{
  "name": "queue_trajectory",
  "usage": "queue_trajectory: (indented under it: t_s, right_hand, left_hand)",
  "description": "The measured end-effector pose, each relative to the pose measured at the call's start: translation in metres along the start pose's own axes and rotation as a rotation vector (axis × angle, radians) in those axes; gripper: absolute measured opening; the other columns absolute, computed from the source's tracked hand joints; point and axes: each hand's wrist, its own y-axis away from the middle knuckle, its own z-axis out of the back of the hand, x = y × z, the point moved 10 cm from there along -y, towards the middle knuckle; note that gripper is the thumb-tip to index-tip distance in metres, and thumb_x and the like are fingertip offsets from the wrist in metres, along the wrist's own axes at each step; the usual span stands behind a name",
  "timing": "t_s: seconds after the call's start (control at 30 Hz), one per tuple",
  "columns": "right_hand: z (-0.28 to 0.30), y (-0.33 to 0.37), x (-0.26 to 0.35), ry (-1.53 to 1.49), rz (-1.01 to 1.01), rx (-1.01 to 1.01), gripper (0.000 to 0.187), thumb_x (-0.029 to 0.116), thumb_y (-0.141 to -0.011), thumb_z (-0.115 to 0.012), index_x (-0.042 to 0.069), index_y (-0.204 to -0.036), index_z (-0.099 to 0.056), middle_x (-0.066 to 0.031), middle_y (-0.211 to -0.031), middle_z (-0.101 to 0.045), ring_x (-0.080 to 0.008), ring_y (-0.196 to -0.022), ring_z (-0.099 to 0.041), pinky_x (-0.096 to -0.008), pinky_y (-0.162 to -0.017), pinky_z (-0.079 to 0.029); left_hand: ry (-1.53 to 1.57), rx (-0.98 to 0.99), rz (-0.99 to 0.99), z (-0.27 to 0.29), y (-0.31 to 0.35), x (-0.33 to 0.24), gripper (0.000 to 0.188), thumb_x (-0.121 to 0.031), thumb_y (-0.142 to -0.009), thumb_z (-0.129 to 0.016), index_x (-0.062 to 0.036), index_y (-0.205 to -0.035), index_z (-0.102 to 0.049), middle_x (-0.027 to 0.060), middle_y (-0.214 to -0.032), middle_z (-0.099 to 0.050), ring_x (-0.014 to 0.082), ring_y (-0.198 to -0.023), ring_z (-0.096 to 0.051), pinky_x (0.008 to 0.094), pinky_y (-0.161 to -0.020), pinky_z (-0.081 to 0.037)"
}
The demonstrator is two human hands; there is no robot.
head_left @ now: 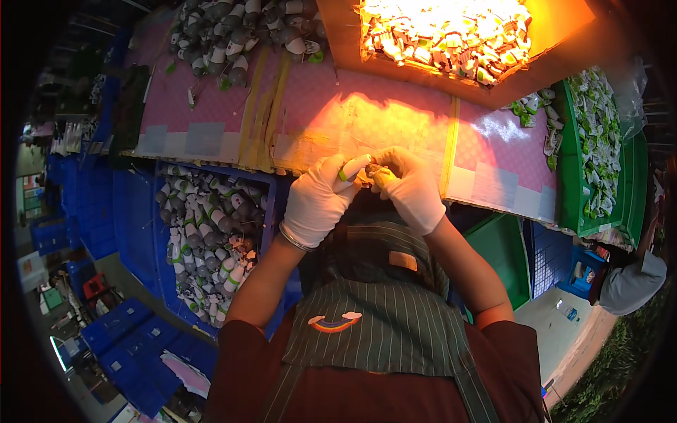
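Observation:
My left hand [315, 204], in a white glove, is closed round a small white plastic part with a green band [355, 168]. The part is held tilted above the near edge of the table. My right hand [416, 192], also gloved, has its fingers pinched together right at that part's far end. Something small and dark shows at those fingertips, too small to name. Both hands are close together in front of the apron, under warm, bright light.
An open cardboard box [416, 74] full of small parts glows at the back. Grey-and-white pieces [226, 35] are heaped at the back left. Similar pieces fill a blue bin [262, 185] at left. On the right stands a green tray [572, 151] of green-and-white pieces. A pink mat [310, 120] covers the table.

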Motion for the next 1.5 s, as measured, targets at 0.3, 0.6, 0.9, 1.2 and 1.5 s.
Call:
queue_trajectory:
  t_s: [0.3,0.6,0.9,1.2,1.5]
  right_hand:
    - [-0.019,0.023,0.076,0.933,0.912,-0.193,0.02,-0.003,-0.071,-0.069,0.005,-0.088,-0.063,-0.0106,-0.081,-0.062,-0.0274,-0.072,-0.063,-0.0333,-0.063,-0.051]
    - [0.001,-0.026,0.036,0.579,0.251,0.015,0.021,-0.003,-0.079,-0.061,0.004,-0.099,-0.064,-0.0111,-0.085,-0.066,-0.021,-0.078,-0.065,-0.0313,-0.069,-0.052]
    - [0.002,-0.015,0.054,0.845,0.438,-0.055,0.023,0.002,-0.079,-0.066,0.005,-0.101,-0.062,-0.0103,-0.085,-0.066,-0.0218,-0.08,-0.066,-0.0339,-0.071,-0.053]
    - [0.113,-0.126,0.223,1.578,0.386,-0.644,0.033,0.034,-0.091,-0.054,0.004,-0.1,-0.065,-0.0209,-0.085,-0.067,-0.0347,-0.081,-0.066,-0.0437,-0.075,-0.049]
    - [0.241,-0.261,0.235,1.626,0.174,-0.628,0.04,0.039,-0.087,-0.056,0.01,-0.114,-0.063,-0.0188,-0.107,-0.064,-0.0343,-0.104,-0.059,-0.0452,-0.089,-0.045]
  left_hand:
    - [0.592,0.261,0.698,-0.036,0.023,0.045,0.036,-0.011,-0.08,-0.072,-0.0003,-0.111,-0.058,0.0053,-0.085,-0.067,0.0141,-0.078,-0.065,0.0295,-0.07,-0.052]
    - [0.279,0.138,0.26,-0.026,0.007,0.034,0.039,-0.013,-0.084,-0.069,-0.0003,-0.118,-0.058,0.0106,-0.094,-0.067,0.0167,-0.083,-0.065,0.029,-0.075,-0.051]
    - [0.435,0.146,0.281,-0.04,0.005,0.042,0.035,-0.013,-0.087,-0.066,-0.0002,-0.118,-0.056,0.0088,-0.093,-0.068,0.0131,-0.078,-0.066,0.0279,-0.072,-0.052]
    - [0.855,0.194,0.598,-0.049,0.007,0.055,0.035,-0.025,-0.091,-0.064,-0.0037,-0.116,-0.052,0.0027,-0.065,-0.059,0.0082,-0.051,-0.056,0.0209,-0.046,-0.044]
    - [0.875,0.263,0.662,-0.055,0.017,0.06,0.037,-0.02,-0.089,-0.066,-0.0018,-0.116,-0.048,0.0057,-0.08,-0.062,0.0103,-0.057,-0.058,0.0227,-0.051,-0.046]
